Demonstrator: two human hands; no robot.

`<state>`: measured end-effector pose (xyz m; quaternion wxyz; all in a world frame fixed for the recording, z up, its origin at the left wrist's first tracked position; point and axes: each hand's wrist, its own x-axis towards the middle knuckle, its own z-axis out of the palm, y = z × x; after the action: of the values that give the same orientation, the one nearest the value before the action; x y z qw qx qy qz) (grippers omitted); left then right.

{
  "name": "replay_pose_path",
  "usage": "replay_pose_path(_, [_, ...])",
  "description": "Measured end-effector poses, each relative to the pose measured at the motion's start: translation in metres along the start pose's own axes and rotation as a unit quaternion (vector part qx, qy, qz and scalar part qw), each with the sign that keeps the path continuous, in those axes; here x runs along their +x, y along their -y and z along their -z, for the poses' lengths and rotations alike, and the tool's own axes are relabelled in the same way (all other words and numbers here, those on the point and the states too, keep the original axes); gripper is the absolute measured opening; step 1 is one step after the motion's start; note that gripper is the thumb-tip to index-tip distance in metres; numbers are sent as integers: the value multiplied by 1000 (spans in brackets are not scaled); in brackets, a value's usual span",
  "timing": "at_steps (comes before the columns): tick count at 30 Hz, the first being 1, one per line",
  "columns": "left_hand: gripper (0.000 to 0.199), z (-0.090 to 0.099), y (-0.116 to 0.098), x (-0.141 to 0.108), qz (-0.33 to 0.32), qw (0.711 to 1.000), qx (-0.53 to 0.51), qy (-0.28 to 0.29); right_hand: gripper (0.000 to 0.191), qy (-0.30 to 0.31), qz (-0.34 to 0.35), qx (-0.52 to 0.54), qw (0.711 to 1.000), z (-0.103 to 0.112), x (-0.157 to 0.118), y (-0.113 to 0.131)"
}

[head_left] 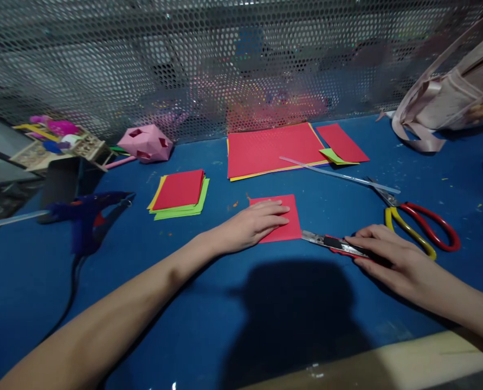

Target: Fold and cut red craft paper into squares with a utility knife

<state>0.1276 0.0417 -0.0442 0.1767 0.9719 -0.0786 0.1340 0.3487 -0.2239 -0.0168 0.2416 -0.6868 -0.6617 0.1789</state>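
Red paper square (282,223) lies flat on table (208,325), pinned under left hand (254,223), fingers spread flat. Right hand (387,254) closed around utility knife (334,244), blade at square's right edge. Scissors (420,225) just beyond right hand. Cutting stage, seemingly; steady pressure needed.

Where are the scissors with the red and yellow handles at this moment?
In the head view, the scissors lie on the blue table at the right, just beyond the right hand and its utility knife.
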Motion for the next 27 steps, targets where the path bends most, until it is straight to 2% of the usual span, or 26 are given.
replay_pose_path(21, [32, 0, 0, 1, 13, 1000, -1, 15, 32, -42, -4, -1, 999, -13, -9, 29])
replay_pose_path(27, [32, -1, 0, 1, 5, 1000, 2, 8, 33, -34, -10, 11, 999, -12, -8, 32])
